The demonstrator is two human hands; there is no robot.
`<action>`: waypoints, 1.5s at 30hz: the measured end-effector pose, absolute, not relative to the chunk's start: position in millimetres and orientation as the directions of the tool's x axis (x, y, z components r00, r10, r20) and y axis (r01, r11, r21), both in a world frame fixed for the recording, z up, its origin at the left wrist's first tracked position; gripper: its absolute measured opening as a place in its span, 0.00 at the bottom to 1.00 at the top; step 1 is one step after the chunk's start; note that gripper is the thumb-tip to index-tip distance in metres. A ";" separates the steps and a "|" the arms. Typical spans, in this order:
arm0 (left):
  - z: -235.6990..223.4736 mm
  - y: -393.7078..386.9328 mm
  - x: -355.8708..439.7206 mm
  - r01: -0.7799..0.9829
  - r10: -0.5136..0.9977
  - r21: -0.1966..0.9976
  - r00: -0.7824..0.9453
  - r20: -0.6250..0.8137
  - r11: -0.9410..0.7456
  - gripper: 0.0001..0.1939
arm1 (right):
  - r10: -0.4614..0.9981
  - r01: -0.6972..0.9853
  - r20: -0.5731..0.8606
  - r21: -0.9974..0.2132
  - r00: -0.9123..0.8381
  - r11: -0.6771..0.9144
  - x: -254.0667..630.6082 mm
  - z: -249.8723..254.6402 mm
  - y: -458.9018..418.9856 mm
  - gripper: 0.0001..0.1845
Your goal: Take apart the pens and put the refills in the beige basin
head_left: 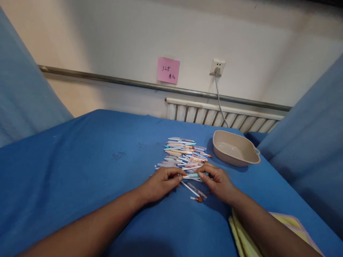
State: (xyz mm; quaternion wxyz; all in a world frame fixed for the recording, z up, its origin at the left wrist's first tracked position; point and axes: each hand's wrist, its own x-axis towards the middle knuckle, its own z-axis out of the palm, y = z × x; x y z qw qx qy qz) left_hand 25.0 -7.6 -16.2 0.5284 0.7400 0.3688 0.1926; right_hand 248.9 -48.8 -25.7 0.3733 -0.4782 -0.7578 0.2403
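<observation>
A light blue and white pen point(193, 175) lies level between my hands, just in front of a pile of pens point(182, 153). My left hand point(164, 180) pinches its left end between thumb and fingers. My right hand point(218, 180) is closed on its right end. Below the held pen, a thin white stick-like piece point(190, 188) and a clear pen barrel point(197, 190) lie slantwise on the blue cloth. Close by is a small piece with a brown end point(197, 199). My fingers cover both ends of the held pen.
An open beige plastic basin point(235, 160) stands right of the pens. A yellow cloth point(288, 223) lies under my right forearm. The blue cloth point(80, 178) covers the table up to a radiator point(198, 113). Blue curtains point(24, 82) hang at both sides. A cord point(219, 96) runs down from the wall socket.
</observation>
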 end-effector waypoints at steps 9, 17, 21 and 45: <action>-19.1 -13.6 30.2 0.253 0.729 0.967 0.669 -0.145 -0.040 0.14 | 0.864 0.516 0.387 -0.694 -0.323 0.503 242.8 -29.0 -52.9 0.08; -18.4 -13.9 29.4 0.237 0.681 0.971 0.709 -0.180 0.010 0.16 | 0.826 0.528 0.432 -0.636 -0.361 0.563 241.0 -24.8 -58.0 0.08; -16.3 -18.3 28.7 0.274 0.731 0.951 0.677 -0.085 -0.143 0.14 | 0.865 0.571 0.377 -0.650 -0.332 0.502 237.9 -24.3 -58.4 0.08; -12.5 -24.4 26.3 0.346 0.716 0.820 0.689 0.107 -0.456 0.13 | 0.880 0.592 0.315 -0.653 -0.355 0.473 229.6 -26.3 -66.7 0.04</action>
